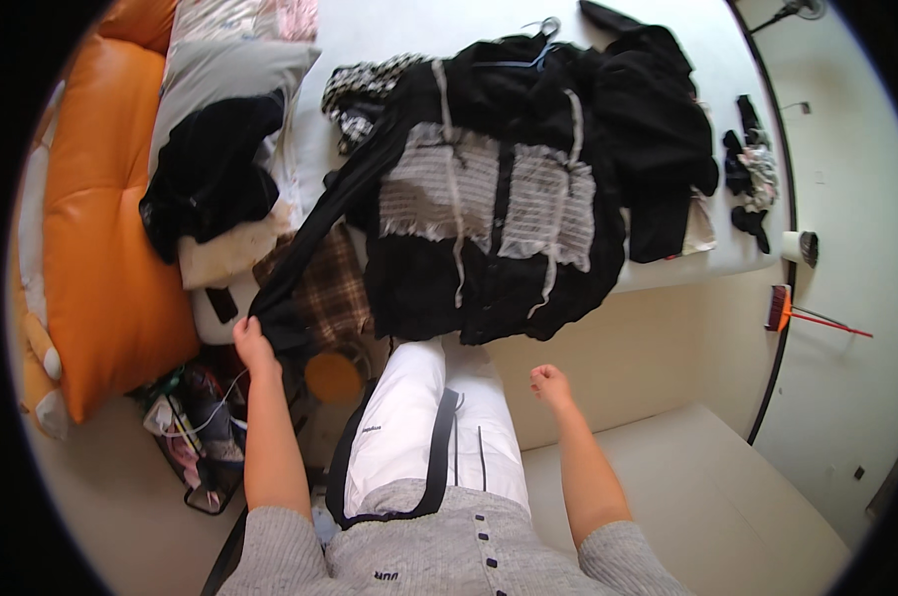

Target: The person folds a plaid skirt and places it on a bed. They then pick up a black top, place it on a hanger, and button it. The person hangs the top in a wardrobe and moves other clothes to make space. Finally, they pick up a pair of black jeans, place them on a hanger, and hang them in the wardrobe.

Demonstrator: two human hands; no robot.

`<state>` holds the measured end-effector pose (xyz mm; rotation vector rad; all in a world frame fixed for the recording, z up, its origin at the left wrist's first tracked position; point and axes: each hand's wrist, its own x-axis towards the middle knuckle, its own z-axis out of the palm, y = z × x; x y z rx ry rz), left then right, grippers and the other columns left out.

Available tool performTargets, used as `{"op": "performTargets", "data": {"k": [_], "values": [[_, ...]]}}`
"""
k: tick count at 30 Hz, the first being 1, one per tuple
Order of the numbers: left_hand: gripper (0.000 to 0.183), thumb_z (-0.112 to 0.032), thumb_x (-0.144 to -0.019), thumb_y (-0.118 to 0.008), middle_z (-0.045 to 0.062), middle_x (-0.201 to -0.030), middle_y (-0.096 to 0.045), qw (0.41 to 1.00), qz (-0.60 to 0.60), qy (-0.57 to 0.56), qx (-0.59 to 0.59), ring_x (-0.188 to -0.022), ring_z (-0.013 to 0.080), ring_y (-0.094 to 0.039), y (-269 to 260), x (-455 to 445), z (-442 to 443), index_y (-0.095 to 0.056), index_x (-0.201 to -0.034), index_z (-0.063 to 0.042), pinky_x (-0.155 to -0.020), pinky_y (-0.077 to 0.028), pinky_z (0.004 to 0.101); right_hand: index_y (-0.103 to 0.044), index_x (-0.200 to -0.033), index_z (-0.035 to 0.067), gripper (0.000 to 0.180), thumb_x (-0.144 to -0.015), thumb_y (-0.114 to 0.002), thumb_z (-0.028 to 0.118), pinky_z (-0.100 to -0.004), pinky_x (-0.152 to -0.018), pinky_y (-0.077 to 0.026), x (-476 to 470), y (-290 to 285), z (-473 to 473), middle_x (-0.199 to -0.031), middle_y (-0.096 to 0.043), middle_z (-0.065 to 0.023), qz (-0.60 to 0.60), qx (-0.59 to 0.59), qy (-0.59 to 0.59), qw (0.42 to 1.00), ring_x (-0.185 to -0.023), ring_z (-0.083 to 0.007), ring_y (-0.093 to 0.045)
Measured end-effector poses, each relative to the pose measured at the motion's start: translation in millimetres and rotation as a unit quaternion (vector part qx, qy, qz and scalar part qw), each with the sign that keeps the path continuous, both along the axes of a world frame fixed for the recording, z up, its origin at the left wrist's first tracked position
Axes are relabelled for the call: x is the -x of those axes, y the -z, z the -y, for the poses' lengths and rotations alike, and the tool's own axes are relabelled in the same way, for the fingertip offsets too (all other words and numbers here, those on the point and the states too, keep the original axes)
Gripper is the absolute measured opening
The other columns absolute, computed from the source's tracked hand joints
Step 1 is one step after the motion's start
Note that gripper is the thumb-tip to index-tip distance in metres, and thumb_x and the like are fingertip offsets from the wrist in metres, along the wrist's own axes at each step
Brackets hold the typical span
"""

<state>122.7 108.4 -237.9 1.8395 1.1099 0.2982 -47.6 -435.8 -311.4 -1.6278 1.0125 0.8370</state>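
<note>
A black long-sleeved garment [419, 283] with gathered grey-striped panels and pale hanging ties lies spread on the bed before me. A hanger [542, 56] shows at its neck. My left hand [254, 344] grips the end of its left-lying sleeve and holds it out over the bed's edge. My right hand [551, 384] is held below the garment's hem, apart from it, with its fingers curled and nothing visible in them. More black clothing [654, 127] lies against the garment's right side. A black-and-white patterned cloth [367, 89] is partly under its upper left.
Orange cushions [99, 223] and a grey pillow [233, 71] with a black garment [218, 164] on it are at left. Brown plaid cloth [330, 283] hangs near a round stool [333, 376]. Small dark and patterned cloth items [758, 179] lie at the bed's right; a broom [780, 308] is beyond.
</note>
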Motion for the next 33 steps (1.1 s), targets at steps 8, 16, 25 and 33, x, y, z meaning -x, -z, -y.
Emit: {"op": "performTargets", "data": {"k": [8,16,25,33], "values": [[0.035,-0.020,-0.091,-0.054,0.009,-0.113,-0.056,0.985,0.039,-0.125,0.110,-0.101,0.0190,-0.052,2,-8,-71,-0.051,-0.118,0.002,-0.090,-0.041,0.0312,-0.058,-0.088,0.009,0.007,-0.088,-0.057,0.016,-0.0222,-0.054,-0.043,-129,-65,38,-0.075,-0.058,0.0012,0.206,-0.017,0.039,0.978,-0.061,-0.0078,-0.053],[0.016,-0.003,-0.083,-0.053,0.010,-0.095,-0.060,0.956,-0.151,0.113,-0.223,-0.088,0.0213,-0.056,25,-29,-114,-0.057,-0.098,-0.002,-0.083,-0.044,0.0295,-0.058,-0.102,0.004,0.023,-0.080,-0.057,0.011,-0.0368,-0.078,-0.048,-380,-127,66,-0.094,-0.062,-0.0133,0.367,0.294,-0.131,0.872,-0.087,-0.0293,-0.060],[0.025,-0.004,-0.077,-0.058,0.015,-0.099,-0.057,0.838,0.083,0.538,-0.041,-0.092,0.0304,-0.055,-38,-320,193,-0.056,-0.102,-0.001,-0.083,-0.043,0.0356,-0.046,-0.127,0.009,0.050,-0.079,-0.055,0.019,-0.0391,-0.099,-0.039,-498,-64,77,-0.126,-0.052,-0.0130,0.141,0.384,-0.284,0.867,-0.117,-0.0308,-0.048],[0.045,-0.011,-0.081,-0.061,0.015,-0.106,-0.059,0.721,-0.045,0.691,-0.015,-0.096,0.0300,-0.057,-3,-436,284,-0.049,-0.124,-0.007,-0.083,-0.045,0.0365,-0.061,-0.101,0.005,0.028,-0.084,-0.057,0.027,-0.0387,-0.076,-0.047,-473,-126,52,-0.097,-0.063,-0.0177,0.282,0.281,-0.156,0.904,-0.092,-0.0354,-0.060]]}}
